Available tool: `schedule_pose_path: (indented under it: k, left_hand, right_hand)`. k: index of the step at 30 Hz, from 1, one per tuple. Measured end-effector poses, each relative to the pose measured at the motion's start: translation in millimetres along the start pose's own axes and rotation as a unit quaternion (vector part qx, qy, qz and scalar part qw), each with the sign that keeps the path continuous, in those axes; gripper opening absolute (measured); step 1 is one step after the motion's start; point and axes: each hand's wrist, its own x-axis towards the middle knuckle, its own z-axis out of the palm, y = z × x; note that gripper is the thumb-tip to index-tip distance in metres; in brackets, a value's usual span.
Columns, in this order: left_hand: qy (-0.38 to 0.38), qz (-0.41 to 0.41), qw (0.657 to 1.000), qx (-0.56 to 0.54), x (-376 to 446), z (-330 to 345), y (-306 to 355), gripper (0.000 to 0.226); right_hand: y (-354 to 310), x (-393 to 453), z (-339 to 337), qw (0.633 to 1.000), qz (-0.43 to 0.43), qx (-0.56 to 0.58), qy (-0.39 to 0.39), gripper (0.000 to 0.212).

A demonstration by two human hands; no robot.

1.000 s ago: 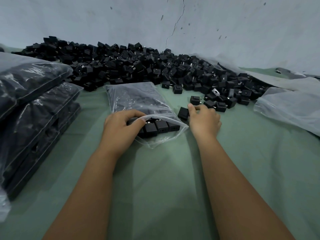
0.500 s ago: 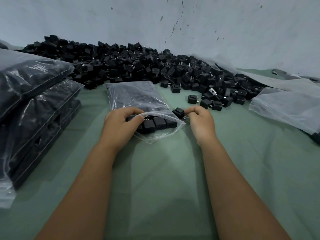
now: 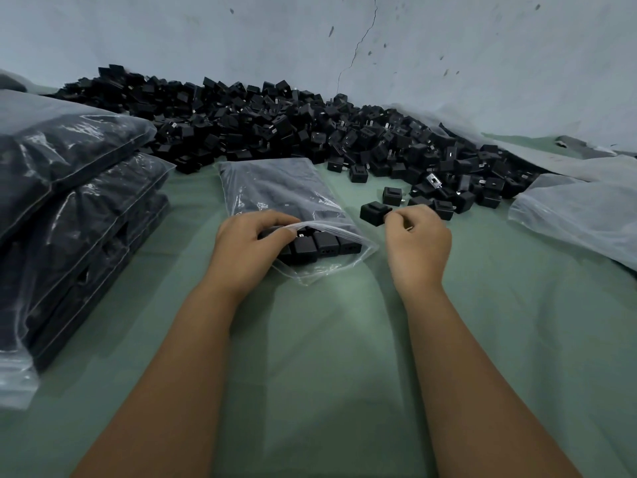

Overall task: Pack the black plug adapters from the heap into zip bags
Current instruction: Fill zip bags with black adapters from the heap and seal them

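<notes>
A long heap of black plug adapters (image 3: 275, 132) lies along the wall on the green cloth. A clear zip bag (image 3: 275, 191) lies in front of me, partly filled with adapters, its mouth facing me. My left hand (image 3: 248, 250) holds the bag's upper lip up, fingers inside the mouth against the adapters in it. My right hand (image 3: 417, 243) pinches one black adapter (image 3: 374, 212) between thumb and fingers, just right of the bag's mouth and slightly above the cloth.
Filled zip bags (image 3: 69, 201) are stacked at the left. Empty clear bags (image 3: 579, 215) lie at the right. A few loose adapters (image 3: 393, 196) sit near the heap's front edge. Green cloth (image 3: 327, 339) covers the surface before me.
My right hand picked an adapter from the loose ones by the heap and drew it back toward the bag's mouth. The left hand stayed on the bag.
</notes>
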Motion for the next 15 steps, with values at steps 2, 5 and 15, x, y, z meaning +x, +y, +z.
schedule_pose_path:
  k: [2,5,15]
  left_hand:
    - [0.001,0.002,1.000,-0.005,0,0,0,0.034]
    - [0.005,-0.002,1.000,-0.008,0,1,2,0.032]
    - [0.042,0.041,0.998,-0.023,-3,4,7,0.029]
  right_hand:
    - [-13,-8,-4,0.994,-0.035,0.089,0.060,0.017]
    - [-38,-30,2,0.982,-0.102,0.156,0.040,0.016]
    - [-50,-55,18,0.950,-0.283,-0.125,-0.048,0.007]
